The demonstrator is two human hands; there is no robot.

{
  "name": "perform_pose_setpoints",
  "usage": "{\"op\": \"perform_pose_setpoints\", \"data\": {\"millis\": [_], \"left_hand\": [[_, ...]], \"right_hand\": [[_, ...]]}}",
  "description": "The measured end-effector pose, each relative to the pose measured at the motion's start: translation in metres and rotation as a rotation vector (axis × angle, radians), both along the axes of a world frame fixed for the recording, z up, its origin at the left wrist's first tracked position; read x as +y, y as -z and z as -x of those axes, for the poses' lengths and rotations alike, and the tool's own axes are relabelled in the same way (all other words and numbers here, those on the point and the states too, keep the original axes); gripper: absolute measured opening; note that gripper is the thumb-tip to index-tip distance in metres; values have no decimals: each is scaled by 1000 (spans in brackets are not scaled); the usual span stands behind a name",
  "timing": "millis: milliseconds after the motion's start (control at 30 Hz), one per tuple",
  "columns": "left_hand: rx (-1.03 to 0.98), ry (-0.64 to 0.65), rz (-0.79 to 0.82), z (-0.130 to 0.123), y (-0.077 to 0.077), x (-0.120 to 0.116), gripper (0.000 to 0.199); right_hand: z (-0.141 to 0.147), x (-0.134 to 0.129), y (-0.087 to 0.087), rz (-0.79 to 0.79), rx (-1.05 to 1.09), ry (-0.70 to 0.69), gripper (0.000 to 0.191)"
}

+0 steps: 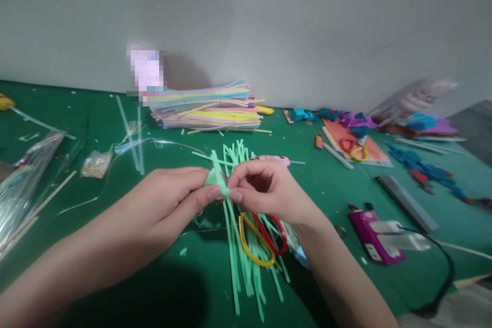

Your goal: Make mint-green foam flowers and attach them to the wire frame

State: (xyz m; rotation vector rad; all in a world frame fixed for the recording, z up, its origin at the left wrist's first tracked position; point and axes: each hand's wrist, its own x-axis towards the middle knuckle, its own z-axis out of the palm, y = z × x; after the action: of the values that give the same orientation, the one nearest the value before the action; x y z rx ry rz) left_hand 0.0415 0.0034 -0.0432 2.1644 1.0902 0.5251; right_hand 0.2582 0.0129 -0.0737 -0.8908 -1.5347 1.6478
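Observation:
A small light green piece [216, 180], rather crumpled, is pinched between the fingertips of both hands in the middle of the view. My left hand [179, 197] grips its left side with thumb and forefinger. At its right edge, the thumb and bent fingers of my right hand [267, 187] are closed on it. Beneath the hands lies a loose heap of thin light green strips [251, 266]. Scissors rest on the heap, one handle loop yellow [257, 251] and the other red; their blades are hidden. A thin clear thread [96, 197] curves out to the left.
Against the grey wall lies a bundle of pastel strips [207, 110]. Clear plastic packets [33, 184] and a small bag of beads [97, 164] are at left. At right are a purple box [371, 241], a grey bar [407, 204], and red-and-yellow scissors [359, 152] on orange sheet.

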Motion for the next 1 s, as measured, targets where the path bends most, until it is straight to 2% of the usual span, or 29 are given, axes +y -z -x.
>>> {"op": "perform_pose_setpoints", "data": {"millis": [267, 400, 467, 600, 700, 767, 867, 1000], "left_hand": [[-29, -11, -36, 0, -1, 2, 42], [-69, -54, -61, 3, -5, 1, 42], [-78, -65, -79, 4, -6, 2, 43], [-79, -72, -106, 5, -6, 3, 42], [-78, -62, -116, 4, -7, 2, 42], [-85, -47, -85, 4, -8, 1, 42], [-106, -62, -9, 5, -11, -3, 41], [-101, -65, 16, 4, -12, -6, 38]], "right_hand": [[-1, -2, -5, -3, -43, 83, 16], [-10, 0, -14, -55, 13, 257, 19], [-13, 1, -16, -51, 58, 294, 17], [-12, 0, -16, -10, 79, 268, 30], [-7, -2, -15, -71, 24, 288, 44], [-4, -4, -17, -131, -39, 291, 41], [0, -9, -21, -144, -124, 236, 24], [3, -16, -25, -146, -162, 195, 25]]}}
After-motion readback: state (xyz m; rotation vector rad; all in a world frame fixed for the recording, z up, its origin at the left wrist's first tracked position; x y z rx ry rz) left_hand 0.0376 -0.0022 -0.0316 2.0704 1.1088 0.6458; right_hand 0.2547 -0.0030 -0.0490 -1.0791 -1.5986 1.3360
